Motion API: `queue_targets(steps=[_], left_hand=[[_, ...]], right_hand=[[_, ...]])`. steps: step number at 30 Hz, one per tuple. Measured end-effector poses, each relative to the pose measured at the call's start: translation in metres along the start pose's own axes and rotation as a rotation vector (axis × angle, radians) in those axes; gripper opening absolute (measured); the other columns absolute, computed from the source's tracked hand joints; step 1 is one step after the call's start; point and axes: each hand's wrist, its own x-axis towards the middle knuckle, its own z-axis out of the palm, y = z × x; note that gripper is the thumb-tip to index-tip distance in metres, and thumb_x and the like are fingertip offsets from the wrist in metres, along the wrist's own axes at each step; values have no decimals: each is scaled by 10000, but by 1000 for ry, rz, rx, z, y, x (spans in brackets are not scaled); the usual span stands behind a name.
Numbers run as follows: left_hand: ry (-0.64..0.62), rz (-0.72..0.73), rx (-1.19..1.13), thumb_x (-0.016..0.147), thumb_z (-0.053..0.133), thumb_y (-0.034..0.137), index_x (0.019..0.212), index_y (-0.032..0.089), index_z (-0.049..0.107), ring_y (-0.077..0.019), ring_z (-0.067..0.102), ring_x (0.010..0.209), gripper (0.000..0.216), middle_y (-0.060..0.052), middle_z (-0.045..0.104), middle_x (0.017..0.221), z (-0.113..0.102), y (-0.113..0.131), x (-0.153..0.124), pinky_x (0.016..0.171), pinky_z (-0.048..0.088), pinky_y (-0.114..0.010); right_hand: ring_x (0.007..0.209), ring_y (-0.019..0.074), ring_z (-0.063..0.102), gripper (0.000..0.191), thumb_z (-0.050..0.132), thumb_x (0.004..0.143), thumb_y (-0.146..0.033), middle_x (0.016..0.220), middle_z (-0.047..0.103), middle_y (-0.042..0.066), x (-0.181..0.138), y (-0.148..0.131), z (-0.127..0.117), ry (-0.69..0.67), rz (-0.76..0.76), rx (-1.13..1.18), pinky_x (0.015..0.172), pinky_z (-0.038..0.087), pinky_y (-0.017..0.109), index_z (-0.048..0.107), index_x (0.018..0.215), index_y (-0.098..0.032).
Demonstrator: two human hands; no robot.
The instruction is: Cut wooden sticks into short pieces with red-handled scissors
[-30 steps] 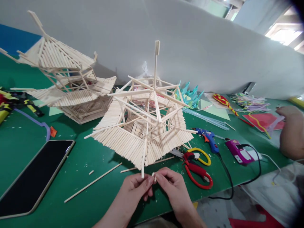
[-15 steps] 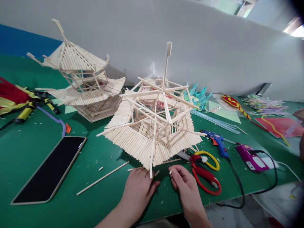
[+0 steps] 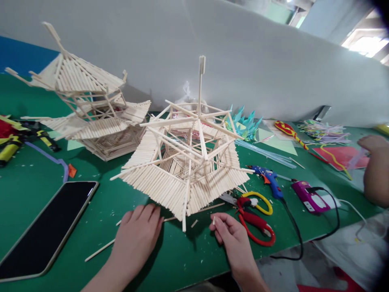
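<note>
In front of me stands a pagoda-like model (image 3: pixel 170 186) of thin wooden sticks, its upper frame uncovered and one post rising from the centre. My right hand (image 3: pixel 232 239) pinches a small piece of wooden stick (image 3: pixel 214 220) between thumb and forefinger, just right of the model's front corner. Palm down, my left hand (image 3: pixel 136 231) lies over the green table left of that corner, fingers stretched forward, fingertips partly hidden. Beneath or beside it runs a loose wooden stick (image 3: pixel 100 249). Between my hands lies a short stick piece (image 3: pixel 194 223).
A second stick pagoda (image 3: pixel 91 109) with a covered roof stands back left, a phone (image 3: pixel 48 227) nearer. At right lie red and yellow handled cutting tools (image 3: pixel 257 223), a blue glue gun (image 3: pixel 270 180) and a purple power block (image 3: pixel 310 197). Another person's arm (image 3: pixel 377 170) shows far right.
My left hand has moved left, from under the model's front corner towards the loose stick. My right hand still pinches its small piece. The view has shifted right, and another person's arm shows more.
</note>
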Motion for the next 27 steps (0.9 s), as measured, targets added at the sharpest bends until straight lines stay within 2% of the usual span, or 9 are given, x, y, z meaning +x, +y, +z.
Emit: queue_targets(steps=[3, 8, 12, 15, 17, 19, 21, 23, 27], left_hand=[[-14, -43, 43, 844, 397, 195, 849, 109, 666, -296, 570, 726, 283, -136, 674, 816, 1, -11, -12, 590, 366, -381], [-22, -33, 32, 818, 409, 112, 845, 138, 670, -273, 578, 735, 264, -108, 682, 831, 11, -21, -23, 613, 385, -369], [79, -47, 2, 839, 416, 161, 818, 119, 650, -274, 579, 713, 238, -126, 677, 815, 11, -25, -26, 604, 391, -375], [218, -38, -194, 850, 429, 216, 868, 118, 601, -253, 599, 706, 199, -123, 670, 801, 0, -16, -31, 642, 418, -376], [224, -31, -444, 850, 438, 222, 944, 165, 557, -198, 615, 709, 162, -72, 669, 815, -11, -2, -33, 671, 447, -309], [102, -101, -733, 850, 437, 237, 965, 207, 528, -161, 621, 725, 150, -35, 663, 838, -23, 15, -31, 653, 462, -237], [-131, -254, -1028, 852, 431, 267, 832, 217, 528, -130, 576, 611, 111, 9, 612, 700, -33, 30, -25, 570, 446, -199], [-292, -422, -1288, 849, 424, 322, 736, 210, 511, -113, 493, 537, 182, 33, 532, 613, -38, 43, -16, 513, 408, -195], [-401, -651, -1693, 794, 493, 437, 741, 190, 504, -80, 350, 480, 254, 59, 463, 579, -37, 56, -4, 424, 272, -177]], right_hand=[[465, 68, 389, 338, 672, 669, -449, 596, 599, 0, 1, -1, 2, 0, 6, 1, 450, 299, 194, 643, 787, -134], [472, 73, 402, 318, 703, 639, -430, 607, 610, 7, 0, -5, 6, -34, 9, 20, 448, 301, 197, 637, 748, -138], [455, 55, 378, 293, 696, 656, -415, 601, 606, -4, -1, -7, 9, -78, 35, 63, 439, 277, 186, 608, 714, -141], [447, 46, 374, 288, 686, 673, -409, 610, 610, -2, -2, -6, 11, -135, 67, 114, 435, 257, 182, 591, 710, -140], [442, 41, 379, 283, 687, 676, -402, 615, 615, 1, -3, -5, 13, -173, 82, 148, 438, 252, 182, 585, 708, -141], [438, 38, 382, 274, 692, 676, -391, 615, 617, 1, -4, -3, 16, -207, 89, 178, 438, 245, 183, 579, 704, -143], [434, 37, 379, 270, 699, 670, -386, 610, 610, -4, -5, -3, 18, -231, 92, 207, 433, 233, 183, 574, 703, -148], [440, 37, 375, 272, 708, 660, -383, 605, 593, -12, -6, -2, 19, -247, 92, 235, 432, 225, 182, 573, 710, -152], [455, 32, 335, 277, 728, 641, -378, 570, 504, -53, -7, 1, 20, -260, 85, 277, 434, 212, 174, 586, 728, -157]])
